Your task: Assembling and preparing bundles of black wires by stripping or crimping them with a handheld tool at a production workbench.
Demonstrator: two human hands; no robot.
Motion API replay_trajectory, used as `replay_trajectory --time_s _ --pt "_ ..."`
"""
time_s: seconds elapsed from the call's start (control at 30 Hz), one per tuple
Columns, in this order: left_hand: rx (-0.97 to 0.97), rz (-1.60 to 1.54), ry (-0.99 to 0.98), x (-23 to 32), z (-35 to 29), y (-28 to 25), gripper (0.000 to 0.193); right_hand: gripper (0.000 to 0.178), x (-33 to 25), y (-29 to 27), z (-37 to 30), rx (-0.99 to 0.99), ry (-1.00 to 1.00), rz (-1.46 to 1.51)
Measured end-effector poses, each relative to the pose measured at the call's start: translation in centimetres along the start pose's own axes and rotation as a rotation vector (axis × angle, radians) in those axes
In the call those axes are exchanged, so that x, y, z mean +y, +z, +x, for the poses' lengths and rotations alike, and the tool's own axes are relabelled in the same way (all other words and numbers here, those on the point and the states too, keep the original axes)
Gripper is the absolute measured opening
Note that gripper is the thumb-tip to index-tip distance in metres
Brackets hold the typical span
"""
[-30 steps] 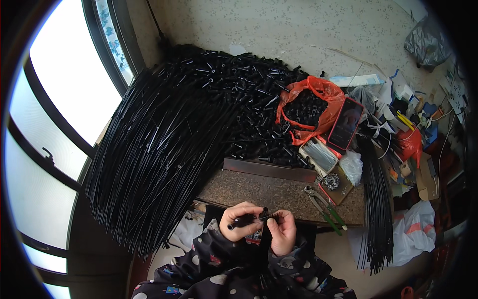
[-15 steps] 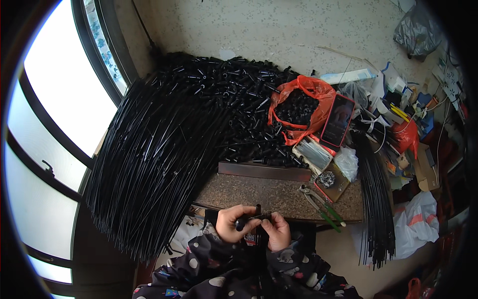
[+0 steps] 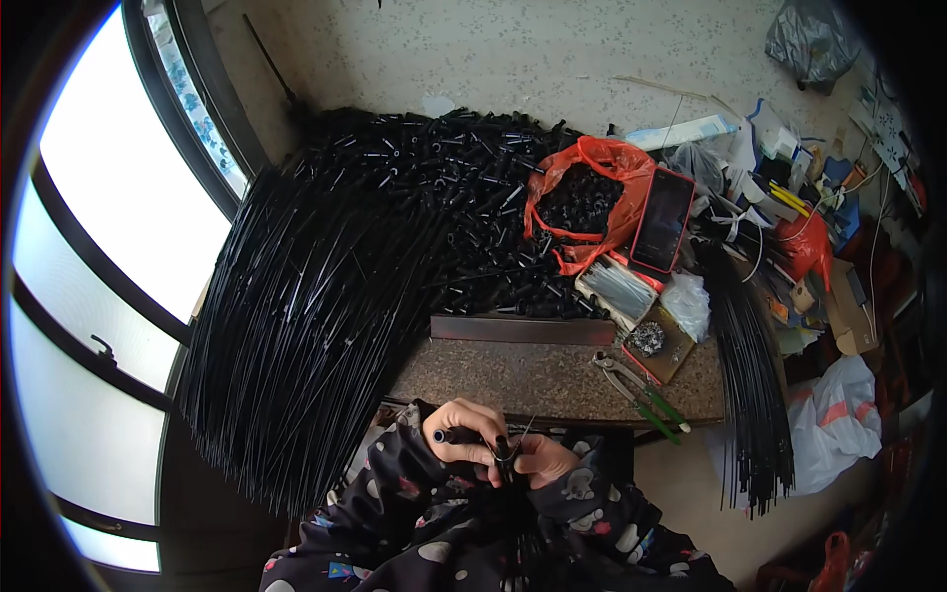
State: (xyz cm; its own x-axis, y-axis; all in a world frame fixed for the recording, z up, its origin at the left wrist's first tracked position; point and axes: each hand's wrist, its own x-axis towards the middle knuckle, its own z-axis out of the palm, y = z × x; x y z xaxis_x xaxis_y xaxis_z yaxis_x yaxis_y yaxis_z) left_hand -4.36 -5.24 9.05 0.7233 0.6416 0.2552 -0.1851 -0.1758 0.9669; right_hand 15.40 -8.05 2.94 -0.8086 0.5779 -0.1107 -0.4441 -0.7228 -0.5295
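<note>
Both hands meet just off the table's near edge, at the bottom middle. My left hand (image 3: 464, 426) is closed round a short black tubular handle (image 3: 451, 435), its round end pointing left. A second dark upright piece (image 3: 502, 448) stands between the two hands, and a pale thin loop seems to pass round it. Against it my right hand (image 3: 548, 462) is closed in a pinch, with a thin wire (image 3: 529, 426) sticking up from the fingers. Black rods (image 3: 520, 543) run down from between the hands over the dark patterned clothing.
Long black rods (image 3: 296, 326) hang over the table's left side. Behind lie heaped black handles (image 3: 473, 158), a red bag (image 3: 636, 187), a phone (image 3: 662, 222) and a wooden bar (image 3: 523, 331). Green-handled pliers (image 3: 641, 395) rest near the right edge, beside more rods (image 3: 755, 414).
My right hand has turned and lowered, its fingers now lying sideways at the pieces. The thin wire now sticks up above it. The left-hand handle has moved slightly left. The whole view has shifted a little.
</note>
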Motion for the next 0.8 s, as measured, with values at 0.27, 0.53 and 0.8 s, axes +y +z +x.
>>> replay_trajectory --time_s 0.27,0.53,0.8 --pt "0.427 0.037 0.015 2.4 2.8 1.0 0.026 0.025 1.2 0.9 0.2 0.288 -0.303 -0.157" --pt "0.359 -0.054 -0.275 1.7 2.4 1.1 0.040 0.011 1.3 3.2 -0.6 0.470 -0.524 -0.188" --pt "0.390 0.152 -0.120 3.7 1.6 1.3 0.034 0.018 1.3 2.3 -0.5 0.387 -0.413 -0.215"
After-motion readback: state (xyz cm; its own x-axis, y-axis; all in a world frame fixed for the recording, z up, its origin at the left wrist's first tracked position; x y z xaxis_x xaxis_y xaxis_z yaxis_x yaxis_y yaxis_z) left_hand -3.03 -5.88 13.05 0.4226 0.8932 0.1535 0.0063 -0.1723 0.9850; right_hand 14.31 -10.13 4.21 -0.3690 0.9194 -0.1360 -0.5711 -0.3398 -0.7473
